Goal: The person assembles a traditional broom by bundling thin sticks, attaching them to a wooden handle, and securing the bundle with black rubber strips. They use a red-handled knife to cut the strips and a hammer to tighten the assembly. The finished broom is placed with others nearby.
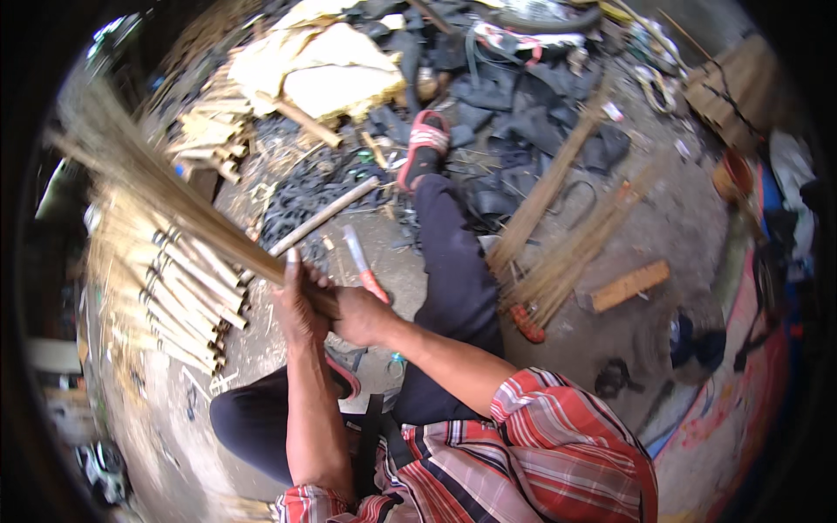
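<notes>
A long bundle of thin broom bristles (196, 209) slants from my hands toward the upper left, its far tips fanned out and blurred. My left hand (301, 301) is wrapped round the gathered lower part, thumb pointing up along it. Close beside it, my right hand (357, 315) closes round the butt end. Below the bundle on the left lie several finished-looking brooms (187, 292) with pale handles and dark bindings. On the floor just beyond my hands is a knife (362, 266) with a pale blade and red handle, near a wooden stick (327, 216).
Two loose bristle bundles (545, 200) lie right of my outstretched leg (453, 261), with a red-handled tool (527, 323) at their near end. A wooden block (629, 285) is farther right. Black rubber scraps (514, 109), cut sticks (209, 135) and a pale sack (327, 70) cover the far floor.
</notes>
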`<state>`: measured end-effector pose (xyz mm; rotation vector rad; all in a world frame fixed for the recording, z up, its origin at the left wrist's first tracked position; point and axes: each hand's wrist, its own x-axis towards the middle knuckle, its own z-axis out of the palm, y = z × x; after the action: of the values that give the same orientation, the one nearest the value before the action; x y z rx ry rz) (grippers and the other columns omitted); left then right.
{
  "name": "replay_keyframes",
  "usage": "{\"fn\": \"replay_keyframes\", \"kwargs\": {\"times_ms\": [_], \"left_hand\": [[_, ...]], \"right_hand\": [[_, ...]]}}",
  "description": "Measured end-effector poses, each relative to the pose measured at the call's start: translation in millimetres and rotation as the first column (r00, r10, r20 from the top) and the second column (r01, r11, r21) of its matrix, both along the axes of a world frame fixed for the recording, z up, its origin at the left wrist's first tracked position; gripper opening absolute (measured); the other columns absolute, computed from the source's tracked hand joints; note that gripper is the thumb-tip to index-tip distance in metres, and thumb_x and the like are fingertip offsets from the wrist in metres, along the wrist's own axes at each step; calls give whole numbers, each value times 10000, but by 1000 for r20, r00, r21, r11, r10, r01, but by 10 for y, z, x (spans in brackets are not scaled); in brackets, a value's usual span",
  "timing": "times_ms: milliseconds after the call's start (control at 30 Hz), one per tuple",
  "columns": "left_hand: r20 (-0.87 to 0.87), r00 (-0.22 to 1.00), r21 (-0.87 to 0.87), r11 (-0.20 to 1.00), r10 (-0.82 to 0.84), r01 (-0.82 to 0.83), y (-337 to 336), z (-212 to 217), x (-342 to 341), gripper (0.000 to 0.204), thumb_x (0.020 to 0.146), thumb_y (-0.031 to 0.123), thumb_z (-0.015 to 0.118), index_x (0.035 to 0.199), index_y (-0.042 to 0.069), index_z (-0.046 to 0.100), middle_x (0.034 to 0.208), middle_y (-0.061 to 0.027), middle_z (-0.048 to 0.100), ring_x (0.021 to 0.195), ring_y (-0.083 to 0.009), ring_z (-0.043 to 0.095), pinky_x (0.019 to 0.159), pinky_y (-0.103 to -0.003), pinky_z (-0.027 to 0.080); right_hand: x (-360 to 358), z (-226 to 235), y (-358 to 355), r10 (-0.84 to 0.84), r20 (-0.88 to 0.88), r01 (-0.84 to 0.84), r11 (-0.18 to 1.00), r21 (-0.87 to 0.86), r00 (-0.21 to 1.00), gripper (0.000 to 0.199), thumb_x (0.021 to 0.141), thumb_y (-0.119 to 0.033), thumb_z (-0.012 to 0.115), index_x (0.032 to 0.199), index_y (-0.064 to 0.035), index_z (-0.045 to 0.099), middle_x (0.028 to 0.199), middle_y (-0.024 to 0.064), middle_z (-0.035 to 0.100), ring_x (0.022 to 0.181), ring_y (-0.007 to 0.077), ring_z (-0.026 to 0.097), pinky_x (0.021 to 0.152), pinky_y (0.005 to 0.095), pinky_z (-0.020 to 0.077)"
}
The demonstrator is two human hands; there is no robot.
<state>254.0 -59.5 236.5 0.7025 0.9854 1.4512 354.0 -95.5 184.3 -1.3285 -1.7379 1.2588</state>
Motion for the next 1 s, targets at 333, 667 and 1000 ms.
{"fn": "replay_keyframes", "kwargs": {"times_ms": [333, 667, 1000], "left_hand": [[-532, 841, -51, 988, 94, -142, -140, 432, -326, 438, 1019, 332, 760, 1152, -58, 611, 907, -94, 691, 783, -158, 676, 693, -337, 556], [-879, 243, 206, 787, 410, -581, -1624, -245, -3339, 445, 1047, 326, 685, 1350, 2, 656, 1342, -199, 689, 1284, -305, 645, 1126, -436, 485], [-414, 597, -481, -391, -687, -784, -5483, -1855, -3559, 648, 911, 434, 754, 1377, 29, 555, 1523, -254, 477, 1360, -465, 532, 1158, -532, 453]], "right_hand": [[-332, 238, 66, 43, -107, -52, 995, -82, 993, 349, 914, -131, 741, 1236, -10, 683, 1010, 163, 776, 1006, 301, 762, 869, 400, 567], [-414, -1293, 267, -217, 151, 230, 970, -74, 964, 283, 906, -173, 737, 1123, 5, 772, 998, 239, 780, 992, 384, 765, 871, 455, 568], [-421, -1428, 68, -259, 365, 327, 935, -137, 894, 331, 887, -216, 743, 1163, -34, 760, 1022, 237, 778, 1015, 391, 762, 877, 460, 574]]}}
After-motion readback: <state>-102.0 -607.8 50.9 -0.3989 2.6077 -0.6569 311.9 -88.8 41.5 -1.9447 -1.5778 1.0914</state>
